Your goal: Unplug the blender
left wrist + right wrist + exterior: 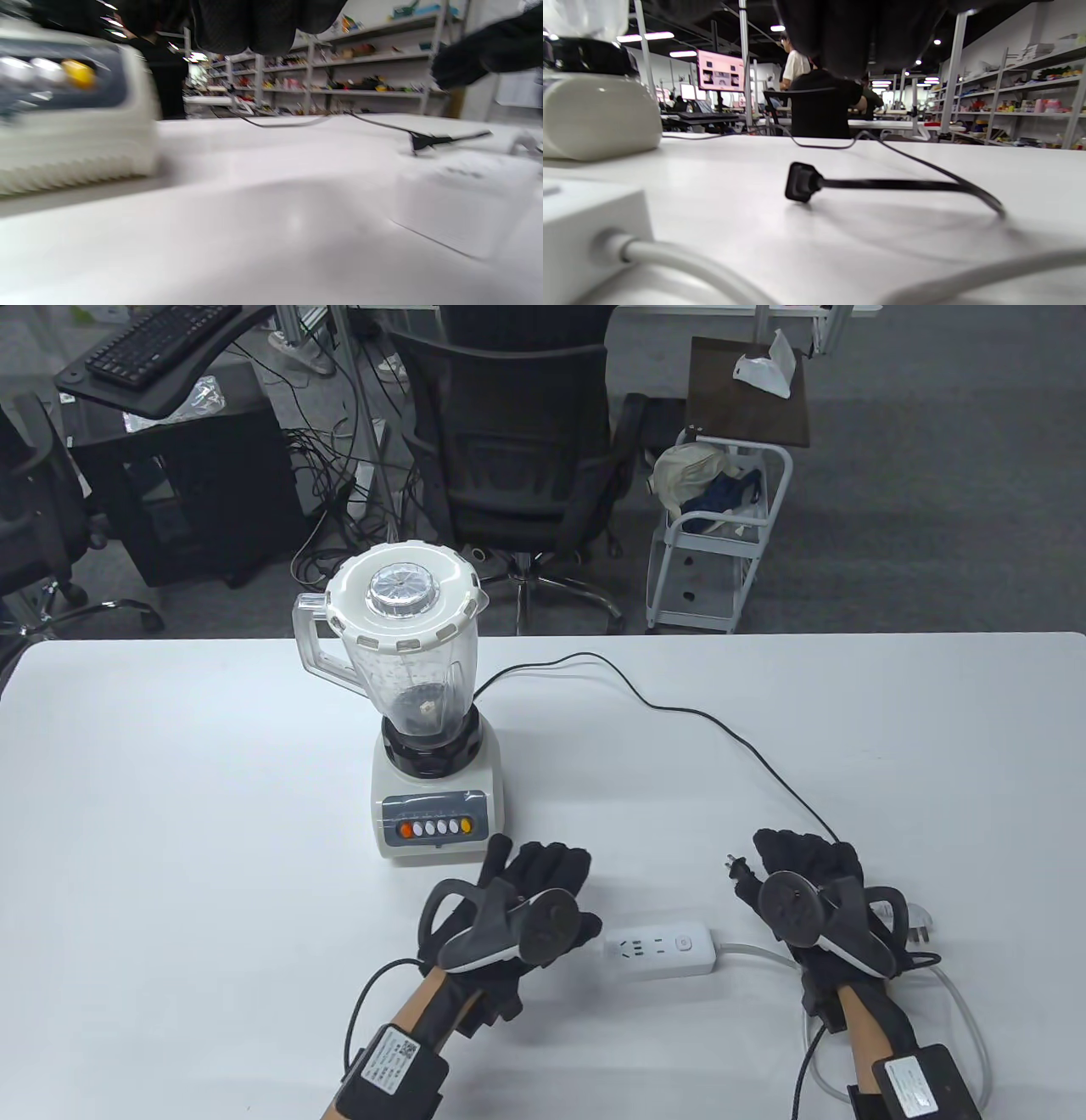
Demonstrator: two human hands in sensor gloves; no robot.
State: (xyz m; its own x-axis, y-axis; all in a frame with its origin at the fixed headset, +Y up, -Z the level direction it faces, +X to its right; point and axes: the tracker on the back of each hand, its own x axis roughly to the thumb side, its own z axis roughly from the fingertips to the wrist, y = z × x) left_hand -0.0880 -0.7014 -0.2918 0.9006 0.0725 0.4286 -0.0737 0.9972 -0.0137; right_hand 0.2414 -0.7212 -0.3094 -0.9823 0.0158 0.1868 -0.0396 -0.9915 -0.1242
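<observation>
The white blender (433, 712) stands on the table (170, 814), left of centre. Its black cord (679, 712) runs right and forward to a black plug (735, 869) that lies loose on the table, out of the white power strip (657, 946). The plug also shows in the right wrist view (799, 183), flat on the table with nothing holding it. My right hand (789, 853) hovers just right of the plug, fingers spread, empty. My left hand (543, 865) is open and empty, at the strip's left end, in front of the blender base (72, 114).
The strip's own white cable (959, 993) loops behind my right wrist, with its white plug (920, 929) on the table. An office chair (526, 449) and a white cart (721, 526) stand beyond the table's far edge.
</observation>
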